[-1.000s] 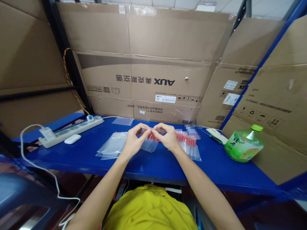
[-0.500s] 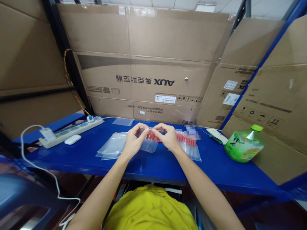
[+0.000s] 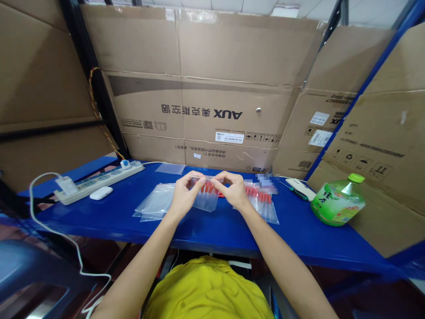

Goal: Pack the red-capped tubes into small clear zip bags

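Between my two hands hangs a clear plastic zip bag with several red pieces showing in its upper part. My left hand pinches its top edge on the left side. On the right, the thumb and fingers of my right hand are closed on the same edge. A stack of clear plastic bags lies flat to the left of my left hand. Beyond my right hand are filled bags with red pieces inside. What the red pieces are, I cannot make out.
A power strip with a white charger and a white earbud case is at the left. At the right stand a green bottle and a green-handled tool. Cardboard sheets wall the blue table.
Both hands stay in nearly the same place, still pinching the bag's top edge. My left thumb and fingers have shifted slightly to the left.
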Motion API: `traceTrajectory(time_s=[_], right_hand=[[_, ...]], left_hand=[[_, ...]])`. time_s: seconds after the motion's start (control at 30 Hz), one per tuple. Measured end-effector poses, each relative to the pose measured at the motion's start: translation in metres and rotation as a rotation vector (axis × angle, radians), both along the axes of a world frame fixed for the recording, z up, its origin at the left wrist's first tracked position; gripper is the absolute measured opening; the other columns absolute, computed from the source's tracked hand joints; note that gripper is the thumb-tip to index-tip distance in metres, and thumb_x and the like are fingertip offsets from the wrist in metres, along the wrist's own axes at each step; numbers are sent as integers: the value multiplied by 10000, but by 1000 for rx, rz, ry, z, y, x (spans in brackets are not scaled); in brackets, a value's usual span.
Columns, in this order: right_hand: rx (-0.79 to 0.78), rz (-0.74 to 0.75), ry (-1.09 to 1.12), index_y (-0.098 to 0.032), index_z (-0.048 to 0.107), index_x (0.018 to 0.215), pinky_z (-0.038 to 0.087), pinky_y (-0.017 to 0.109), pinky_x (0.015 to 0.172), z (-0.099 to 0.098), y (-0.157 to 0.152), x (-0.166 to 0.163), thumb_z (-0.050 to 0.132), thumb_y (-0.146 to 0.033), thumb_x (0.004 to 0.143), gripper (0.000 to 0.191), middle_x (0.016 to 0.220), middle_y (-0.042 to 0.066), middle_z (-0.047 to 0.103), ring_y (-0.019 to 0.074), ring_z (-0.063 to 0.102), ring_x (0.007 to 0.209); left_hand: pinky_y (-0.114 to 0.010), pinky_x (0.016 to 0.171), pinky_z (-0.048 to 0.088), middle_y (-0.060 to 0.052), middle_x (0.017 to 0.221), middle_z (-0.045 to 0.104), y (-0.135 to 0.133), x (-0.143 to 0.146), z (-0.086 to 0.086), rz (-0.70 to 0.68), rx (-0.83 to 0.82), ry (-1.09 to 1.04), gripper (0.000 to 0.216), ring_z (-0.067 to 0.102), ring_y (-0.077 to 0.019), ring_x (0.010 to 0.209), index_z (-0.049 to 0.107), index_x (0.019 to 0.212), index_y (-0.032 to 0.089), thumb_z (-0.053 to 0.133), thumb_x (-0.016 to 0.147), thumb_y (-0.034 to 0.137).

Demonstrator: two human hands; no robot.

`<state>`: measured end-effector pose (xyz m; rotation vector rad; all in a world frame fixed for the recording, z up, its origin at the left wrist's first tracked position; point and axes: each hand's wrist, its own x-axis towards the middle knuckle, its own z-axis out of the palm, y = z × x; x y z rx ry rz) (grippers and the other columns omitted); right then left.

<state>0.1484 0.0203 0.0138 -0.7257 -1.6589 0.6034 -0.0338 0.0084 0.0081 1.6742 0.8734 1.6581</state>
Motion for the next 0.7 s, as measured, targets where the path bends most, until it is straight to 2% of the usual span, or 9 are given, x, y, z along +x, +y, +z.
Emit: traceTrajectory(time_s=[0.2,0.33,0.5,0.7], right_hand=[[-22,54,31,-200,767,777,495,278,589,-1,1,0,795,-511,847,320,728,31,743,153,631,611],[-56,129,97,-217,794,789,539,298,646,1,1,-2,834,-514,819,301,788,37,778,177,682,678],[-68,170,116,-233,819,811,572,322,759,3,1,0,821,-494,851,264,849,41,801,202,726,793],[-68,129,131,-209,796,753,545,301,692,5,2,1,819,-556,829,356,752,27,756,171,663,678]], left_hand=[[-290,758,496,-46,912,737,-3,-3,5,-56,-88,44,271,660,-191,823,760,874,182,809,843,446],[-301,784,505,-58,913,739,-3,-1,5,-31,-40,0,263,669,-201,854,757,821,181,788,863,439],[-328,852,522,-61,915,747,-3,1,3,14,-8,-40,252,679,-216,881,765,821,189,806,850,436],[-328,858,525,-69,945,773,-3,3,2,-60,-116,-133,285,686,-219,898,800,850,187,849,809,465]])
